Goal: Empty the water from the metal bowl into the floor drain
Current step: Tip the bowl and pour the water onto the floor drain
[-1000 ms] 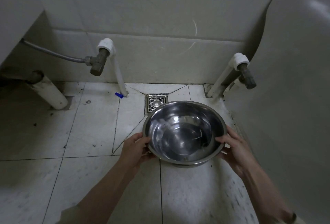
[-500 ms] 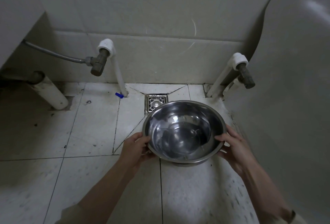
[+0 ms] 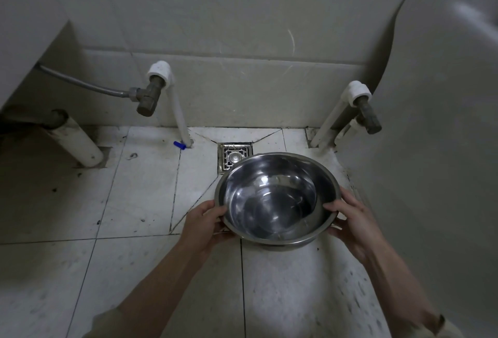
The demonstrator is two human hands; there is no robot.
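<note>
A shiny metal bowl point(image 3: 277, 197) with water in it is held above the tiled floor, near level. My left hand point(image 3: 204, 221) grips its left rim, thumb over the edge. My right hand point(image 3: 353, 219) grips the right rim, thumb on top and fingers underneath. The square metal floor drain point(image 3: 233, 157) lies just beyond the bowl's far-left edge, and the bowl's rim covers its lower right part.
A white pipe with a valve and hose point(image 3: 151, 95) rises left of the drain; a small blue cap point(image 3: 179, 145) lies at its foot. Another white pipe with a valve point(image 3: 361, 106) stands at the right. A thick pipe point(image 3: 78, 143) lies far left. A curved white fixture point(image 3: 436, 149) bounds the right side.
The bowl and both hands have stayed almost in place, drifting slightly; the water surface inside has shifted and the reflections have changed.
</note>
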